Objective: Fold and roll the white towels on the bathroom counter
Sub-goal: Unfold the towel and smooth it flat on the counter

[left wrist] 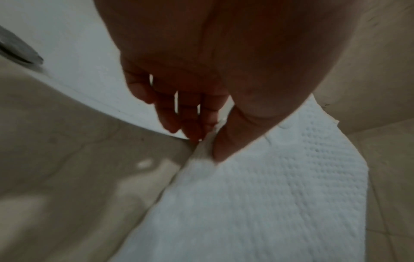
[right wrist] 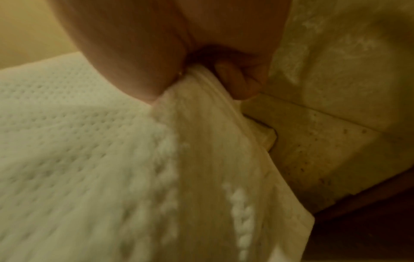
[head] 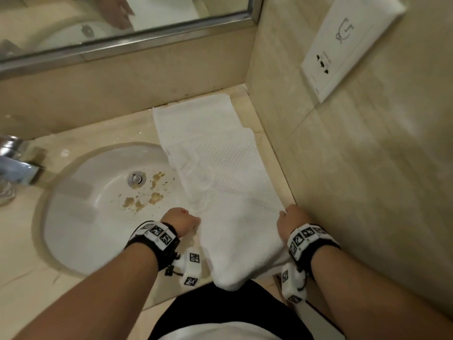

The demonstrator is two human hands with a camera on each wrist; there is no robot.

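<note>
A long white waffle-weave towel (head: pixel 220 173) lies lengthwise on the beige counter (head: pixel 98 128), from the back wall to the front edge, where its near end hangs over. My left hand (head: pixel 182 220) pinches the towel's left edge between thumb and fingertips (left wrist: pixel 201 131), right beside the sink. My right hand (head: pixel 291 219) grips the towel's right edge, close to the side wall; in the right wrist view the cloth (right wrist: pixel 134 168) bunches between thumb and curled fingers (right wrist: pixel 237 79). The left wrist view shows the towel (left wrist: pixel 257 195) stretching away flat over the counter.
A white oval sink (head: pixel 81 214) with brown stains near its drain (head: pixel 136 179) sits left of the towel. A chrome faucet (head: pixel 17 158) stands at the far left. A mirror (head: pixel 122 23) runs along the back wall. A white socket plate (head: pixel 348 42) is on the right wall.
</note>
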